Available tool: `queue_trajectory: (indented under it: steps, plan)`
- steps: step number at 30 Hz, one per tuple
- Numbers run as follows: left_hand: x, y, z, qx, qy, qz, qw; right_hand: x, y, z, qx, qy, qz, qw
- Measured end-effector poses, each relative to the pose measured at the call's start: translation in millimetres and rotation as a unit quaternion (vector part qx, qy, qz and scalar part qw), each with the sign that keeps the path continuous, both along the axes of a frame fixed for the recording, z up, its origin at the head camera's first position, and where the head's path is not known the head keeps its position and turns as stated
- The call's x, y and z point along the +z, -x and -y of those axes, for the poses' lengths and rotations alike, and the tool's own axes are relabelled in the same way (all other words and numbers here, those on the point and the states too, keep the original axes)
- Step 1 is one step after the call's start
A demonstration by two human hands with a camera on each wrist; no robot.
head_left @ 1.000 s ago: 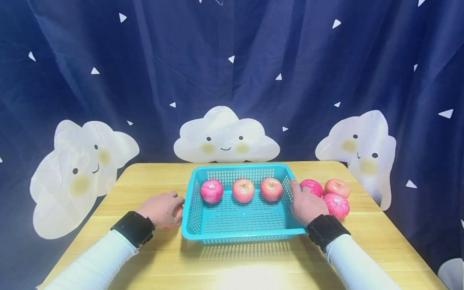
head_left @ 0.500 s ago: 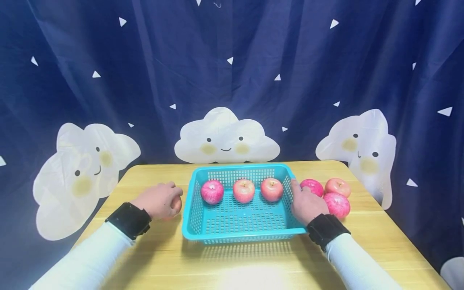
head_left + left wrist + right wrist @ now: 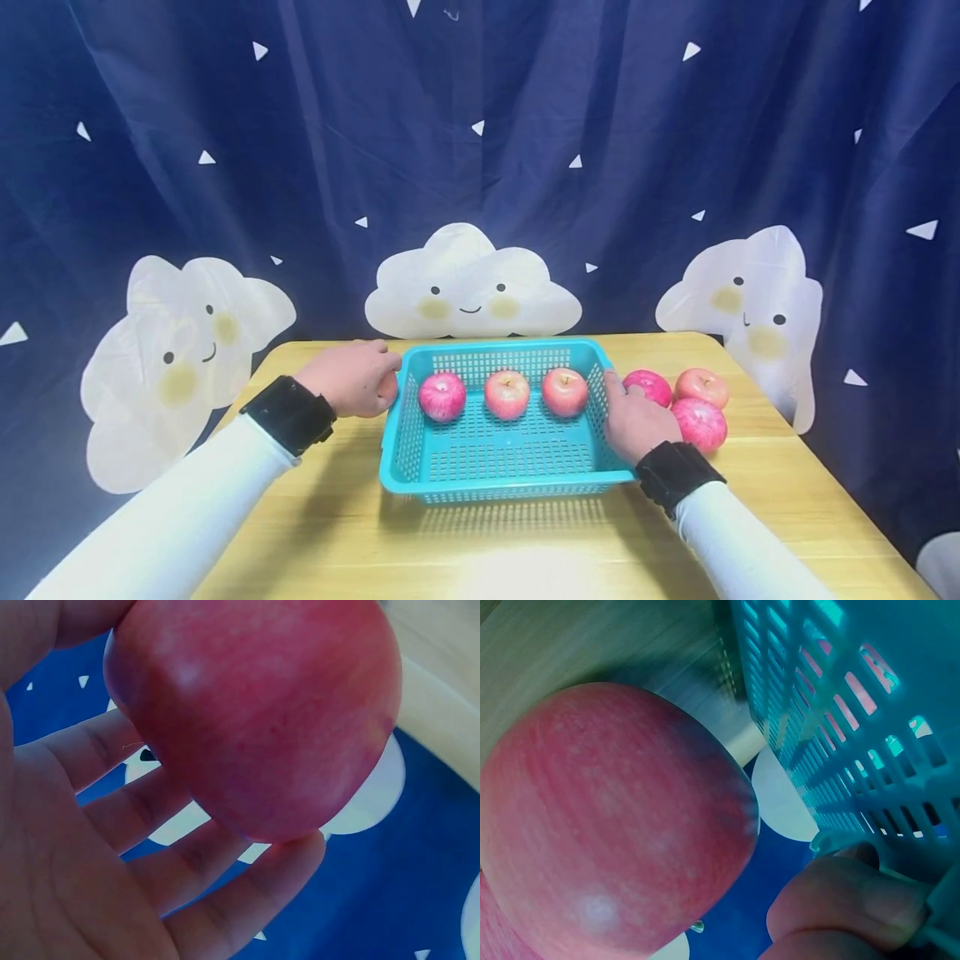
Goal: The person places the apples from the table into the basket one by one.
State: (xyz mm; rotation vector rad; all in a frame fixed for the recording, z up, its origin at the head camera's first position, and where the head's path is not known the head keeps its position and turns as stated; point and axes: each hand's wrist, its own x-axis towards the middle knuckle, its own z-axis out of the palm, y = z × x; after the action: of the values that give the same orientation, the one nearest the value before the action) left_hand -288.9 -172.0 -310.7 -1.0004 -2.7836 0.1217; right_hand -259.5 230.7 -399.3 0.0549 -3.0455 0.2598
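Note:
An apple [image 3: 262, 720] fills the left wrist view, held between the thumb and curled fingertips of my left hand [image 3: 351, 379]. In the head view that hand is just outside the left rim of a turquoise plastic basket [image 3: 510, 486], and it hides most of the apple. My right hand [image 3: 637, 421] grips the basket's right side, its fingers [image 3: 840, 900] hooked at the rim in the right wrist view. Three apples sit in a row along the basket's far part: a deep pink one [image 3: 442, 397], a paler one [image 3: 507, 395] and another pale one [image 3: 565, 392].
Right of the basket, three more apples are grouped on the wooden table [image 3: 525, 542]: two deep pink [image 3: 648, 387] and one paler apple [image 3: 702, 387]. One of them looms large beside the basket wall in the right wrist view. A dark blue cloud-print curtain [image 3: 480, 167] hangs behind.
My left hand has risen with the apple from low beside the basket and moved toward its far left corner. The right hand and the apples in the basket stay put.

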Motion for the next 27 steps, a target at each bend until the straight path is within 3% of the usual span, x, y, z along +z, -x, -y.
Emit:
queue_trajectory:
  steps: [5, 15, 27]
  plan:
    - [8.3, 2.5, -17, 0.010, 0.028, 0.009, 0.9995, -2.2, 0.1, 0, 0.000, 0.005, 0.007, 1.000]
    - [7.3, 10.2, -50, -0.007, 0.047, 0.012, 0.9988, 0.1, -0.5, 0, 0.005, 0.001, -0.006, 1.000]
    - [-5.0, 15.6, -91, -0.042, 0.075, 0.012, 0.9962, -1.1, 2.0, 0, -0.004, 0.000, -0.001, 1.000]
